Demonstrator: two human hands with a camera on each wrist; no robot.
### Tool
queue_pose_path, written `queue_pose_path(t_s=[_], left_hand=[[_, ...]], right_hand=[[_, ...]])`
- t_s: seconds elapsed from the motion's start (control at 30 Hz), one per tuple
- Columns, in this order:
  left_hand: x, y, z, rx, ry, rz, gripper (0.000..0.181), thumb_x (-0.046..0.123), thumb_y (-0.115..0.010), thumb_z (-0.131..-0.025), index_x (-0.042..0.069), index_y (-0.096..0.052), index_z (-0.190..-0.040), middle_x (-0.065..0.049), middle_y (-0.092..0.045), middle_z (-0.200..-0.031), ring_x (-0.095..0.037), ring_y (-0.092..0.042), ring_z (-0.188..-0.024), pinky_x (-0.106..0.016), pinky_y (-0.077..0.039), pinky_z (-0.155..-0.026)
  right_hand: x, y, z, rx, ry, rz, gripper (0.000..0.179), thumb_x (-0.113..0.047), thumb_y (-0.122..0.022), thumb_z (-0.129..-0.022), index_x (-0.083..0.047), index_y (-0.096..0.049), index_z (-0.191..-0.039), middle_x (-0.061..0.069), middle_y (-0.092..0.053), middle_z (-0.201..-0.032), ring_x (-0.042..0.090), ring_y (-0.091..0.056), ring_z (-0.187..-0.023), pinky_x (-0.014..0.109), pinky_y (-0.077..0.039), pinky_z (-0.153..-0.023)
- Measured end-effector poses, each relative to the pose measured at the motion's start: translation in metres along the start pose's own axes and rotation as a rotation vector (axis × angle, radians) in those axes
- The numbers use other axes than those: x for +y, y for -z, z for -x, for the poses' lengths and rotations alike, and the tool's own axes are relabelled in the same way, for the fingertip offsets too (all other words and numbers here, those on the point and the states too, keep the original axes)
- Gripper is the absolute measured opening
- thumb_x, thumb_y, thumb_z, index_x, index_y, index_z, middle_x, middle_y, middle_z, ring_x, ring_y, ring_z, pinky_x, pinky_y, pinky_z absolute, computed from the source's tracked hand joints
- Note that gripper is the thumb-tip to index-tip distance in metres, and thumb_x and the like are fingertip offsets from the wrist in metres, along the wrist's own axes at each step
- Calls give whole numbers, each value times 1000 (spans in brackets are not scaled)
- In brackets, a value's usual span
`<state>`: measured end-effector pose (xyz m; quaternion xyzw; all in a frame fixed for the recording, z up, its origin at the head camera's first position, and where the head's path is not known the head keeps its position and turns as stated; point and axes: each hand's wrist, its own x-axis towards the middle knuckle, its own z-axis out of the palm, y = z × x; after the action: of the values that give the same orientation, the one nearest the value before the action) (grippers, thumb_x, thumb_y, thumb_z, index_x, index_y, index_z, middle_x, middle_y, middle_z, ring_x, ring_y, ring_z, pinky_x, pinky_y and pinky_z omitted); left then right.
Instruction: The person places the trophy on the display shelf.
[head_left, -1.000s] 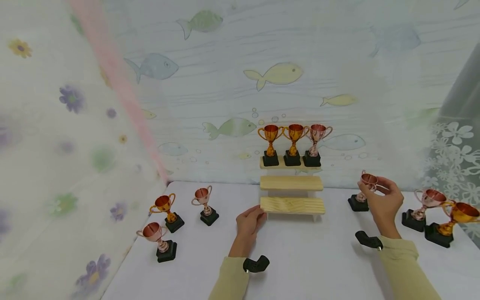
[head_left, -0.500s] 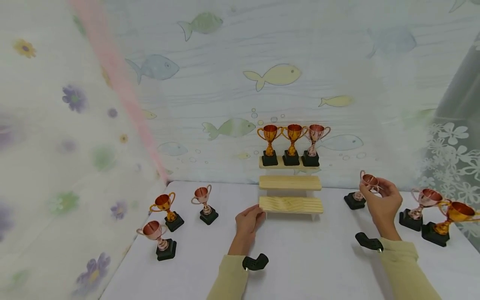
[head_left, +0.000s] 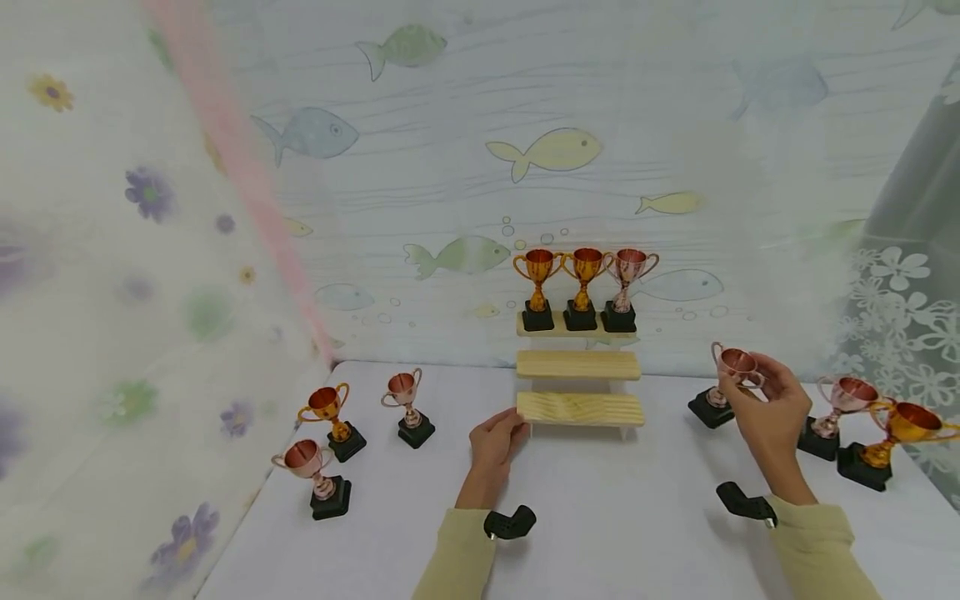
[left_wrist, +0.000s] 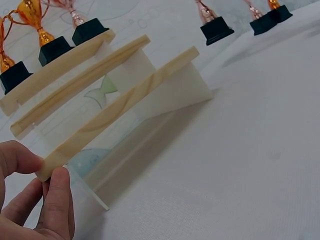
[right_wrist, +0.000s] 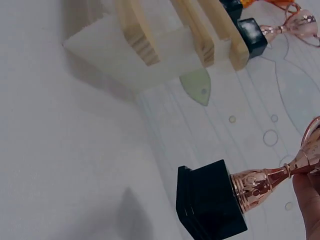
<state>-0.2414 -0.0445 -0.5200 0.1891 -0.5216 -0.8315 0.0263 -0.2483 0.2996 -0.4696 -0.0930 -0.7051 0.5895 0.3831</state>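
My left hand [head_left: 497, 450] pinches the left end of the lowest step of a small three-step wooden display stand [head_left: 581, 408]; in the left wrist view its thumb and fingers [left_wrist: 59, 200] clasp the board's corner. On the right, my right hand [head_left: 771, 412] holds a rose-gold trophy cup [head_left: 733, 364] by its cup. The trophy's black base [right_wrist: 210, 202] appears raised above the table, its shadow lying apart from it. Two gold trophies [head_left: 537, 275] and one rose-gold trophy [head_left: 626, 275] stand in a row on the top step. The lower two steps are bare.
At the left stand a gold trophy [head_left: 330, 412] and two rose-gold ones [head_left: 407, 400]. A rose-gold trophy [head_left: 836, 408] and a gold one [head_left: 892, 433] stand right of my right hand. White cloth covers the table [head_left: 585, 517]; a fish-patterned curtain [head_left: 420, 192] hangs behind.
My right hand has shifted a little with the trophy, its wrist now slightly nearer me. My left hand keeps its hold on the stand. The head view has turned slightly.
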Motion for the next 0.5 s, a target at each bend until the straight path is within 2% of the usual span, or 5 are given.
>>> queue_pose_path(t_s=[0.3,0.5], left_hand=[[0,1,-1,1,8,-6,34,-3,-69,-88,-15,-65,-120,-13,-68,-98,-14,-68,-83,-25,-61,-80],[0,1,-1,-8,7,-8,35,-2,-69,-89,-15,-64,-121,-13,-68,-100,-13,-67,-83,-28,-62,-83]], right_hand=[[-21,1,13,-110,165,-33,49,16,-78,-75,10,-67,-122,-20,-68,-104,-4,-66,-90,8,-55,-71],[-36,0,26,-192,197,-50,52,19,-76,-74,11,-66,-124,-18,-68,-110,-2,-65,-97,8,-55,-73]])
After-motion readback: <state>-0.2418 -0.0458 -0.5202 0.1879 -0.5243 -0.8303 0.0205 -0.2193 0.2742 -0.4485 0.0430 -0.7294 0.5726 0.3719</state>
